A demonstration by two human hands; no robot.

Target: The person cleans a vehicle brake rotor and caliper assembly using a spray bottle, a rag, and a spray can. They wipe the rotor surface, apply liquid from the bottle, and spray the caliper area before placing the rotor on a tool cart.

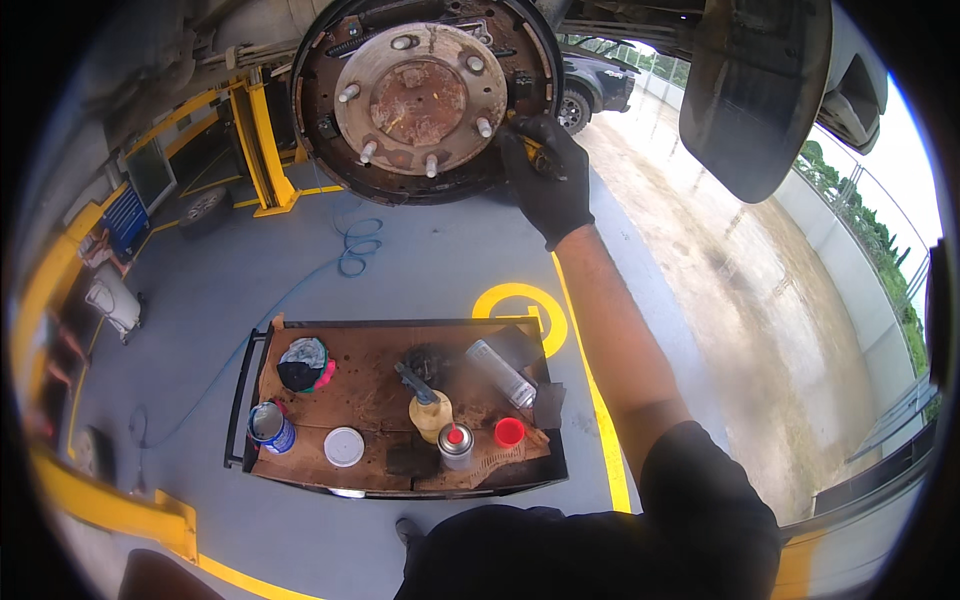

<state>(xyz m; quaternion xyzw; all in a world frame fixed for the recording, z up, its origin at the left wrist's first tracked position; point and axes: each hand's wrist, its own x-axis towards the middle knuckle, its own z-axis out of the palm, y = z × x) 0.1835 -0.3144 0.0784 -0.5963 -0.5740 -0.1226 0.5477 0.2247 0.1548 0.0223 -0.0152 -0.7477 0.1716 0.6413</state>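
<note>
My right hand, in a black glove, is raised to the right edge of a brake assembly. Its fingers are closed round a yellow-and-black tool, mostly hidden by the glove, so its kind does not show. The tool's front end is close to the rusty backing plate, beside the wheel hub. Several wheel studs stick out of the hub's flange. Brown brake shoes and a spring sit round the hub. My left hand does not show.
Below the hub stands a tool cart carrying an open can, a white lid, a spray bottle, spray cans, a red cup and rags. A blue hose crosses the floor. A yellow lift post stands left.
</note>
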